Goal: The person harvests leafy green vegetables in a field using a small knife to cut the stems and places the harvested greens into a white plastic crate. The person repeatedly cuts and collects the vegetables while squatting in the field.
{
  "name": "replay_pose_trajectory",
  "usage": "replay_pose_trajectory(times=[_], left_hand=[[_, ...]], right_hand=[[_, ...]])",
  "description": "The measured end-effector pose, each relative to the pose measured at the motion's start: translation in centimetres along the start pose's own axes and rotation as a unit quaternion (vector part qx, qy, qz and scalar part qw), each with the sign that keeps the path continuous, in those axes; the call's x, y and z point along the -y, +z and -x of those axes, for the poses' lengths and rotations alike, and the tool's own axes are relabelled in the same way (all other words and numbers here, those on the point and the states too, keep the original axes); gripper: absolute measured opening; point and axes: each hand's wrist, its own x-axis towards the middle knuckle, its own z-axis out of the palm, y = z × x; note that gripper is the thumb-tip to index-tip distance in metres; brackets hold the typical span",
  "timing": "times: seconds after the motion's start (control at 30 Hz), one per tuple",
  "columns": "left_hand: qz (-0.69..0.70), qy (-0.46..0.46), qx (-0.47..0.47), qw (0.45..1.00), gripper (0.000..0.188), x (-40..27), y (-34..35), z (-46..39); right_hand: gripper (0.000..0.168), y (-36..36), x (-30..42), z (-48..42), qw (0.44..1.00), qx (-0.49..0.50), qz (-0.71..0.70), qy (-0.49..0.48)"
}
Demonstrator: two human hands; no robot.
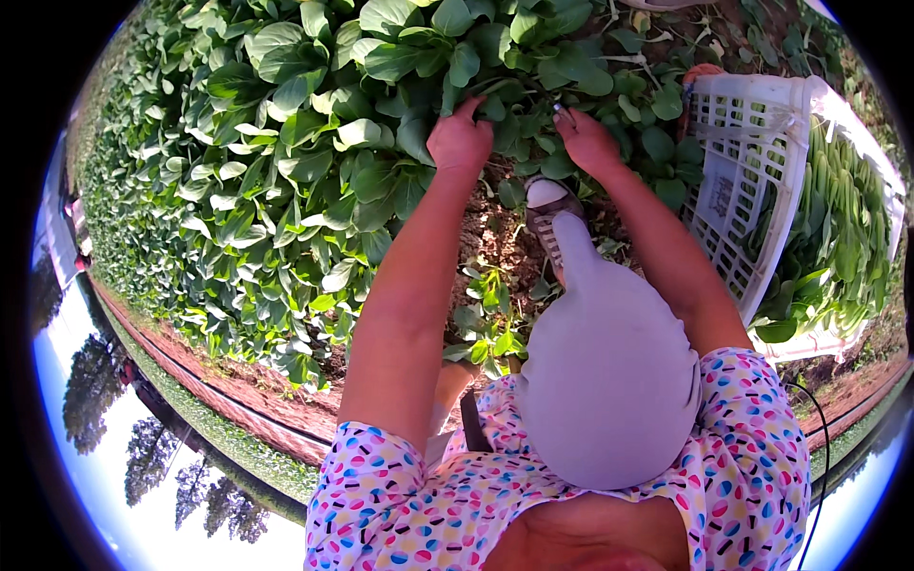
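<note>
Among broad-leaved greens [371,178], which look like bok choy or a similar leafy vegetable, both of my hands are low at the plants. My left hand [463,141] is closed at a leafy plant [493,100], its fingertips partly covered by foliage. A short way to the right, my right hand [589,145] grips a small tool [558,108]. Only its shiny metal tip shows, so its kind is unclear. Leaves lie just beyond the tip. The two hands are apart, with foliage and soil between them.
Close to my right arm, a white plastic crate [714,182] lies tilted, holding many cut greens [842,221]. My shoe [548,203] rests on brown soil [493,228], below my grey-clad knee [614,385]. Small seedlings [493,307] grow beside my leg. A black cable [826,435] hangs at right.
</note>
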Motion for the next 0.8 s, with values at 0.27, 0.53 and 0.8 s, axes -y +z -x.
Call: replay_pose_trajectory(times=[0.27, 0.53, 0.8], left_hand=[[0.054, -0.038, 0.006, 0.998, 0.035, 1.0, -0.2, -0.8], [0.733, -0.066, 0.038, 0.675, 0.019, 1.1, -2.9, 5.1], [0.366, 0.054, -0.003, 0.929, 0.060, -1.9, -4.1, 11.4]], right_hand=[[0.039, -0.7, 0.7, 0.6, 0.990, 0.026, 0.136, -0.019], [0.024, -3.6, 4.0, 5.3, 0.897, 0.022, -0.442, -0.019], [0.027, -5.1, 8.8, 8.6, 0.899, 0.075, -0.430, -0.043]])
